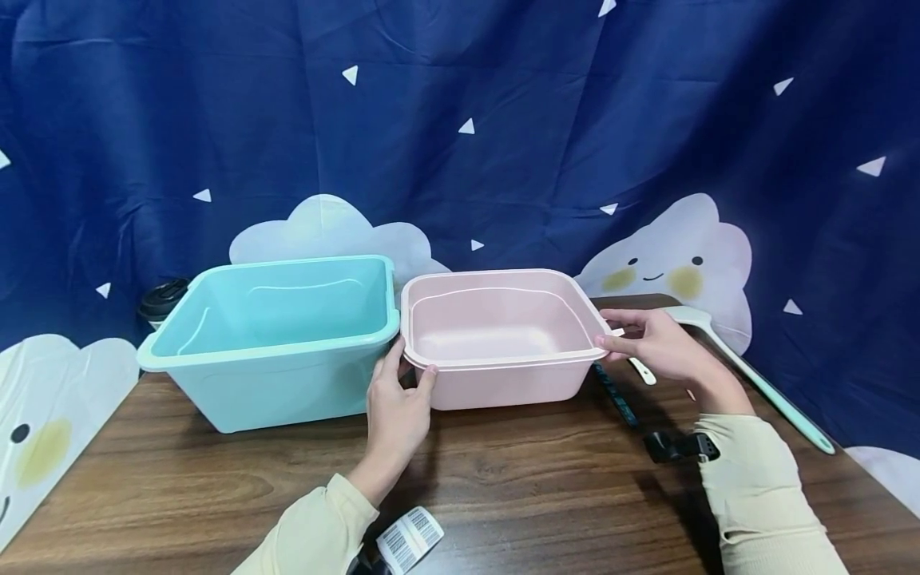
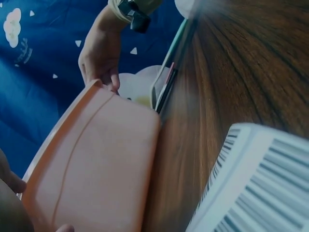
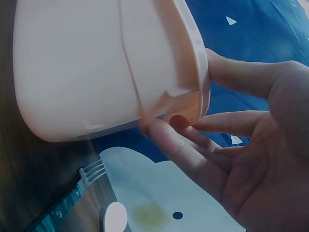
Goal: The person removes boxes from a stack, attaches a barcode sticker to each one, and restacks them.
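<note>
A pale pink plastic basin (image 1: 503,389) is held at both ends. My left hand (image 1: 398,407) grips its left end, thumb at the front wall just under the rim and the other fingers partly hidden in the gap beside it. At the opposite end, my right hand (image 1: 657,343) holds the rim; in the right wrist view the thumb lies on the rim's upper side with fingers curled beneath it. A larger turquoise basin (image 1: 273,391) stands immediately left of the pink one, close to my left fingers. The insides visible in the head view hold nothing.
Right of the pink basin lie a fork (image 3: 63,205) with a patterned teal handle and a white spoon-like utensil (image 3: 116,217). A long utensil with a turquoise handle (image 1: 783,403) rests along the table's back right edge. A black lid (image 1: 164,299) shows behind the turquoise basin.
</note>
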Demonstrator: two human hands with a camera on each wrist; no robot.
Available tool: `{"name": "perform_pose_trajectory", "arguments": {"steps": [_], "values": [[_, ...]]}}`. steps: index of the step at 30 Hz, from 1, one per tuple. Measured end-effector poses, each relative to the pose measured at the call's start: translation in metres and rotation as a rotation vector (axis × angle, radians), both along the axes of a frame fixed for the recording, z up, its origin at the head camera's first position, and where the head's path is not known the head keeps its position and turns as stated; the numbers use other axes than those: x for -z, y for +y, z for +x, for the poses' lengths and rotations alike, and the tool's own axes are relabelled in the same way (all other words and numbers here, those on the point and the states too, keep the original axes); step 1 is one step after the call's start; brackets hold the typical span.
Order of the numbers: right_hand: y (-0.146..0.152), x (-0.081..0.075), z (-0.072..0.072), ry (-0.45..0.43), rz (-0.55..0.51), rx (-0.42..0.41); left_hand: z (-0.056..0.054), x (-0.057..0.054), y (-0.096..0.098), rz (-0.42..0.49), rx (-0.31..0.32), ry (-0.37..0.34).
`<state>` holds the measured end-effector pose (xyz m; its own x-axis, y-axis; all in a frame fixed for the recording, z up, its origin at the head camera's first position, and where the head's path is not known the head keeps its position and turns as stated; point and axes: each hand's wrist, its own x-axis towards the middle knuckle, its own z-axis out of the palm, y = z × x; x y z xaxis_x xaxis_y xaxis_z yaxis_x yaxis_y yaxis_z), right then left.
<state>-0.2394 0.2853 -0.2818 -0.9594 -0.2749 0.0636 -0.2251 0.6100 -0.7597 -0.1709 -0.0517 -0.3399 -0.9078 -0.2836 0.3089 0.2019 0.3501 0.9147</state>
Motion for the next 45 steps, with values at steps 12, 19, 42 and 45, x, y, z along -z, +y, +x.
{"name": "perform_pose_trajectory", "arguments": {"steps": [12,19,42,45], "values": [[-0.004,-0.017,0.008,0.17,0.198,0.088,0.021,-0.002,-0.022,-0.157,0.075,-0.051],[-0.028,-0.033,0.027,0.371,0.017,0.152,0.044,-0.009,-0.045,-0.34,0.156,-0.123],[-0.144,-0.01,0.077,0.376,-0.658,-0.226,0.078,0.028,-0.057,-0.879,0.47,-0.228],[-0.15,-0.005,0.08,0.375,-0.673,-0.248,0.078,0.03,-0.056,-0.906,0.465,-0.203]]}}
